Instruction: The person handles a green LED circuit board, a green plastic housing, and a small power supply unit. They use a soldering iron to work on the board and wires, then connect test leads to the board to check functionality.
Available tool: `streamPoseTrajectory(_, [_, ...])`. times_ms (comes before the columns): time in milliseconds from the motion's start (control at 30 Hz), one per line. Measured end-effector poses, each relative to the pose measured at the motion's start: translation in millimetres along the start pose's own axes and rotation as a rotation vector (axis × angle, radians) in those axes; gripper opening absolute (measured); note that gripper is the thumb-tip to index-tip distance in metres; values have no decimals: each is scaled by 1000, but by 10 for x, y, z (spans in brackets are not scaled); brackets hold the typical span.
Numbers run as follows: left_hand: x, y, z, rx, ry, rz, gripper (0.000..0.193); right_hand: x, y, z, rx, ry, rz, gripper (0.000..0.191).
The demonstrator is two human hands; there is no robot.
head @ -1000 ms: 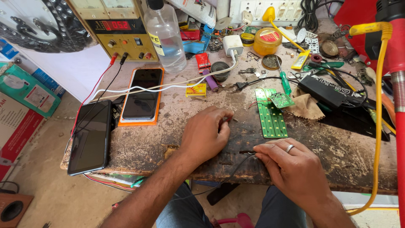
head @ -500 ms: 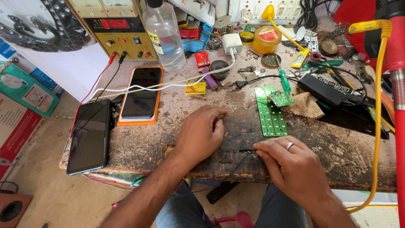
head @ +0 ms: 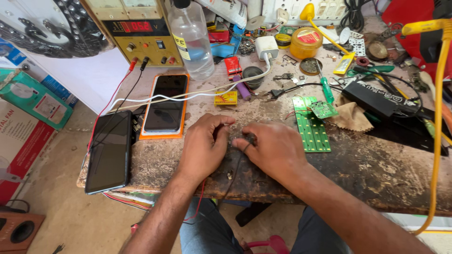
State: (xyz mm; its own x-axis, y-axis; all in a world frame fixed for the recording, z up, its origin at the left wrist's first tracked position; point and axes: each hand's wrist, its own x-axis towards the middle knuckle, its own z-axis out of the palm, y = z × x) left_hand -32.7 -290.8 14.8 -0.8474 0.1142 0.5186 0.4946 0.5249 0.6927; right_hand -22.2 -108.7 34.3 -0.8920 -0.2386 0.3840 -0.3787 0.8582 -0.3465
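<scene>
Two dark phones, a clear bottle and a green circuit board lie on the bench.

Bare forearms; ring; blue trousers

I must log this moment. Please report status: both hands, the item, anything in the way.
Left hand and right hand together, pinching thin dark wire. Wire trails off bench edge. Green circuit board just right, not touching.

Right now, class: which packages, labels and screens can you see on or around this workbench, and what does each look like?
Power supply display: back left, red digits on black.
Phone: centre left, dark screen, orange case.
Second phone: left bench edge, black, dark screen.
Bottle label: back, pale yellow on clear bottle.
Small box: mid-bench, yellow and red.
Cartons: floor left, green and red.
</scene>
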Motion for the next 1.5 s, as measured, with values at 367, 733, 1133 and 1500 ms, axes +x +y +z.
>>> streamPoseTrajectory(367, [-22,-51,-76,18,200,-62,23,198,57,63,48,16,65,29])
streamPoseTrajectory(733, [-34,38,-88,29,24,124,17,193,92,19,18,-4,41,18])
streamPoseTrajectory(1133, [-35,163,112,182,-101,157,14,-73,165,-54,16,46,183,23])
streamPoseTrajectory(1500, [-40,168,141,145,-73,197,20,-81,207,-6,83,85,108,19])
